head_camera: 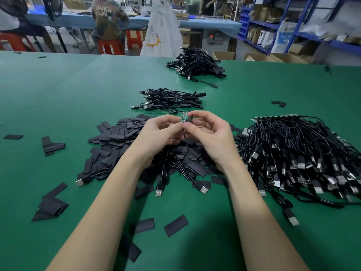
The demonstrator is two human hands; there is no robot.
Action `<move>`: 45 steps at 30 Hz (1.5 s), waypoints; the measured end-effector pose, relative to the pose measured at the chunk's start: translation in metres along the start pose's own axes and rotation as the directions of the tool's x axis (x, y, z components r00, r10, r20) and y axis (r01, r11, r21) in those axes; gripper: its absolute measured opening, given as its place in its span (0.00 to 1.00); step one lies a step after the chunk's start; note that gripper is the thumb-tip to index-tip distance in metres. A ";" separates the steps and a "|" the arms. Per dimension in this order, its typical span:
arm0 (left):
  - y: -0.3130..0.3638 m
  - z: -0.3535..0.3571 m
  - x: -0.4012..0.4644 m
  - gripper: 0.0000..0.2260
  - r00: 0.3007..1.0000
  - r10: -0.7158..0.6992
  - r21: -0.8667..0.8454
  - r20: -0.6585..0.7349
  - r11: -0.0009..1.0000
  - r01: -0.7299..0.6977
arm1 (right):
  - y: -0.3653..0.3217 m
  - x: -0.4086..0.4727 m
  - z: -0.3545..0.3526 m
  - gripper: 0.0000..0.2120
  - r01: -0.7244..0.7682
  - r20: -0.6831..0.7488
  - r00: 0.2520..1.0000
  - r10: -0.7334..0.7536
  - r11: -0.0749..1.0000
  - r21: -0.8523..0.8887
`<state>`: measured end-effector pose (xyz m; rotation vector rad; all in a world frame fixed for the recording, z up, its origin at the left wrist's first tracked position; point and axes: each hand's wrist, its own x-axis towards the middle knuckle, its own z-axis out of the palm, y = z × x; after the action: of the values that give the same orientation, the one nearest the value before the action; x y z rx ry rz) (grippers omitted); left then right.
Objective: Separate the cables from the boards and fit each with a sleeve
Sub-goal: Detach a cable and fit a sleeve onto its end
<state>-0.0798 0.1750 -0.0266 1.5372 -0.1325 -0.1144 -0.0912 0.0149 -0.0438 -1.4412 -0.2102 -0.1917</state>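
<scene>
Board (183, 117) pinched by left hand (156, 132), sleeve (189, 119) by right hand (211, 133); no writing legible on either.

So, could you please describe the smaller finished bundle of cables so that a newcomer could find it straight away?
On the green table, start from the heap of flat black sleeves in the middle. Just beyond that heap lies a small bundle of cables. It is much smaller than the unsorted heap on the right, and nearer than the bigger pile at the far edge.
</scene>
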 end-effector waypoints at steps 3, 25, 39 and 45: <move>0.000 0.000 0.000 0.02 1.000 -0.003 0.014 0.004 1.000 0.003 | 0.000 0.000 -0.002 0.11 0.024 -0.004 1.000 -0.024 0.996 -0.081; -0.001 -0.005 -0.001 0.04 0.994 0.028 0.103 0.110 0.994 -0.039 | -0.010 0.001 -0.014 0.04 -0.068 -0.257 0.951 0.171 0.928 0.366; -0.002 -0.003 0.000 0.06 0.991 0.017 0.027 0.136 0.999 -0.021 | -0.011 0.001 -0.010 0.03 -0.060 -0.279 0.942 0.188 0.910 0.409; -0.003 -0.004 0.000 0.04 0.988 0.015 -0.022 0.156 1.000 -0.011 | -0.010 0.001 -0.011 0.02 -0.095 -0.245 0.943 0.225 0.888 0.450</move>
<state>-0.0796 0.1792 -0.0299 1.5051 -0.2652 -0.2257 -0.0925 0.0028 -0.0349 -0.9629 0.1086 -0.2030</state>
